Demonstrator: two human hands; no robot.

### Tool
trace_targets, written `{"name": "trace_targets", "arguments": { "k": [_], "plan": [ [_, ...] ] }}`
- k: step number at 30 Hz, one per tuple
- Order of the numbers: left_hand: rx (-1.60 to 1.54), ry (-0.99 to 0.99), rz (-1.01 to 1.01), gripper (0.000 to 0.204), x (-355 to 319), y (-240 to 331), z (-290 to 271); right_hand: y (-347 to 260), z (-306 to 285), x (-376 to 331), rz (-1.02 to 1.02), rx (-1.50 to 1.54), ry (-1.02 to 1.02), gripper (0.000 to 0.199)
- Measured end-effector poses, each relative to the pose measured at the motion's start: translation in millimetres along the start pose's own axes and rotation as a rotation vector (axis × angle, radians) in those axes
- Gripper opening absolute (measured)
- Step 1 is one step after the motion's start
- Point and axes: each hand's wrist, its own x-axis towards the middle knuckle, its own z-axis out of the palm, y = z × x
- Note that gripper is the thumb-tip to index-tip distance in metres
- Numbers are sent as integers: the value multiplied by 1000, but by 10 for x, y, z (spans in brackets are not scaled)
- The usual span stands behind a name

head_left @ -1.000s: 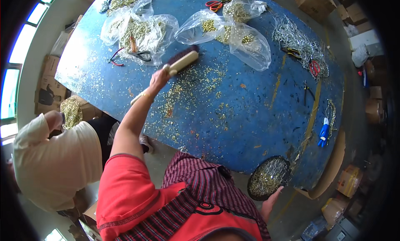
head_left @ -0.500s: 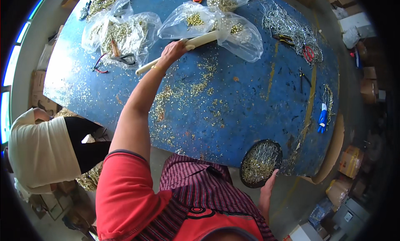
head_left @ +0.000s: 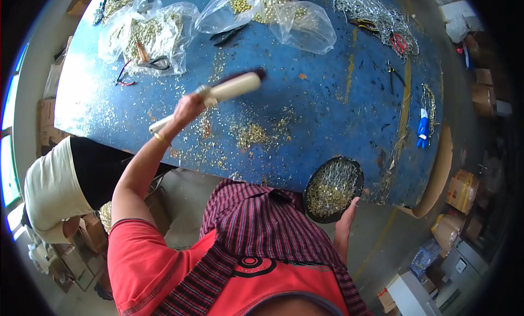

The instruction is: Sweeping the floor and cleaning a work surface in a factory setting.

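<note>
My left hand (head_left: pixel 190 107) is closed round a bench brush (head_left: pixel 237 88) with a long cream handle and dark bristles. The brush hangs over the left middle of the blue table (head_left: pixel 327 114), blurred at its far end. Nearer to me lies a loose heap of small gold bits (head_left: pixel 252 136). At the table's front edge, my right hand (head_left: pixel 347 215) grips the rim of a round black tray (head_left: pixel 321 218), its fingers partly hidden beneath. Silver and gold scraps (head_left: pixel 334 188) fill the tray, which is tilted.
Clear plastic bags (head_left: pixel 303 29) of gold beads, black-handled pliers (head_left: pixel 228 36) and silver chains (head_left: pixel 371 16) lie along the far side. Blue-handled pliers (head_left: pixel 423 129) are at the right. Another person (head_left: pixel 54 179) bends at the left; cartons (head_left: pixel 464 193) stand on the right floor.
My left hand has drawn the brush nearer, away from the plastic bags, uncovering black-handled pliers. Gold bits now lie more bunched together. The right hand still holds the tray.
</note>
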Motion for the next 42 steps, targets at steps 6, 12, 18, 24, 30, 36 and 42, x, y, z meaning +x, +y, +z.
{"name": "trace_targets", "arguments": {
  "k": [6,12,18,24,30,36,42],
  "plan": [
    [176,198,-60,38,370,-723,-231,-144,213,68,-21,-100,-111,79],
    [232,-90,19,26,-709,-148,481,-189,270,67,-28,-127,-234,78],
    [-256,287,-268,36,-1425,-269,109,-217,453,-61,-106,-279,-156,83],
    [108,384,-482,41,-1331,-1084,-507,144,581,-506,-138,-357,-22,86],
    [-21,-62,-193,44,-1616,-174,128,879,319,-1066,-54,-28,4,70],
    [162,83,95,42,-595,-397,-202,1782,100,-1731,-22,-21,76,69],
    [131,-42,75,52,144,-509,-340,2903,79,-1532,75,-306,145,69]
  ]
}}
